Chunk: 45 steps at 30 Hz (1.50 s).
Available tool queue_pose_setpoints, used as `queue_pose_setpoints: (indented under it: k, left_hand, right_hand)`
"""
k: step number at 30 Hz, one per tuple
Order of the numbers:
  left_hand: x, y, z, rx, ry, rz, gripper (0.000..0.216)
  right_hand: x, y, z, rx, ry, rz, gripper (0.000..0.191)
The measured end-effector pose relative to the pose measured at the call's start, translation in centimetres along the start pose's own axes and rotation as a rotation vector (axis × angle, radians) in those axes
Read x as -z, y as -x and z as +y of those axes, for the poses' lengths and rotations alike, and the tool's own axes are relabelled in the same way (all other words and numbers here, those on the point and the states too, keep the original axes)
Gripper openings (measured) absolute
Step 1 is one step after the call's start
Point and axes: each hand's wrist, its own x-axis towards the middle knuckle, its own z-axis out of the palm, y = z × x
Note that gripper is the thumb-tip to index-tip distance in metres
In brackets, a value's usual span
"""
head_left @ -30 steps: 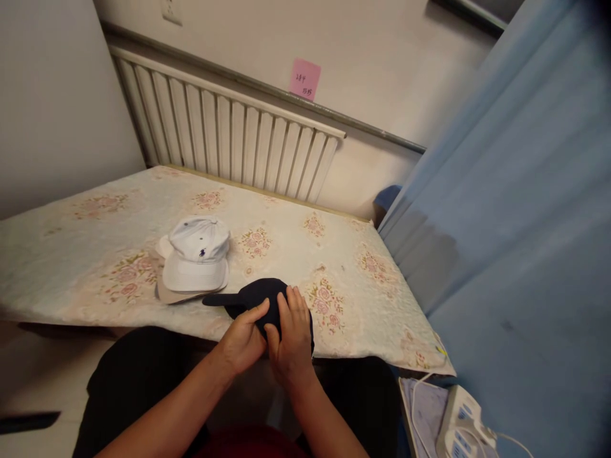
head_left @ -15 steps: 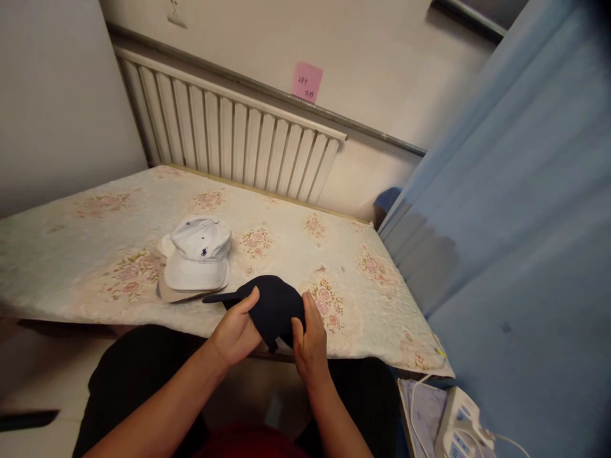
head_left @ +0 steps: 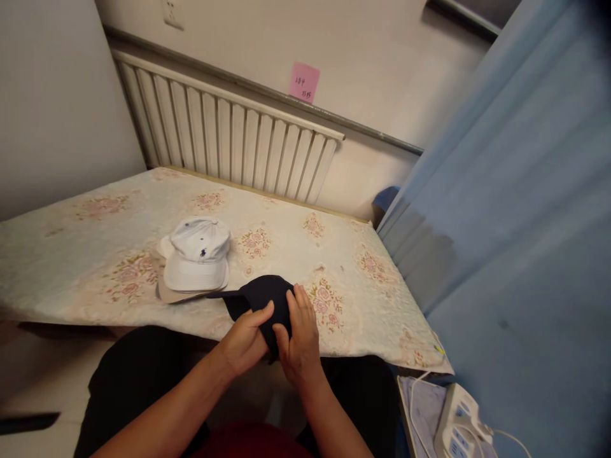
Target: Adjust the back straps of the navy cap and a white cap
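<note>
A dark navy baseball cap (head_left: 265, 289) is held between both hands over the near edge of the bed, its brim pointing left. My left hand (head_left: 248, 340) grips the cap's lower edge, thumb on the outside and fingers hidden inside the crown. Around the back of the crown, on the right, my right hand (head_left: 300, 337) is pressed with its fingers and thumb on the fabric. To the left lies a white baseball cap (head_left: 196, 254) with a small dark logo, stacked on a beige cap (head_left: 169, 294) that is mostly covered.
The caps are on a bed with a floral cover (head_left: 281, 222). A white radiator (head_left: 229, 127) runs along the wall behind, below a pink note (head_left: 304, 81). A blue curtain (head_left: 515, 254) hangs on the right. A power strip (head_left: 461, 423) with cables sits at lower right.
My right hand has shifted left and further over the crown. My left thumb has slid right across the cap, and the back of the cap is more folded in between the hands.
</note>
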Motion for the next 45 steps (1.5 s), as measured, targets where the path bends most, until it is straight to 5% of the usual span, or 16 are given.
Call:
queue_pose_setpoints:
  k: [12,19,29,34,39,45]
  left_hand:
    - [0.0,-1.0,2.9,-0.007,0.108,-0.133,0.037]
    - [-0.3,-1.4,3.3,-0.028,0.152,-0.121,0.033]
    - [-0.3,-1.7,3.4,-0.007,0.137,-0.134,0.036]
    - [-0.3,-1.7,3.4,-0.014,0.125,-0.13,0.035]
    - [-0.6,-1.6,3.4,-0.028,0.116,-0.158,0.036]
    - [-1.3,-1.5,4.1,-0.016,0.138,-0.166,0.033]
  right_hand:
    - [-0.4,3.0,3.3,-0.159,-0.074,0.057,0.06]
    - [0.3,4.6,3.1,-0.216,-0.193,0.26,0.026]
    - [2.1,4.7,3.3,-0.052,-0.234,-0.121,0.043]
    - [2.8,3.8,2.8,-0.015,-0.144,-0.325,0.033]
    - [2.7,3.1,2.3,-0.012,-0.152,-0.313,0.022]
    - [2.7,2.0,2.5,0.001,0.031,-0.303,0.037]
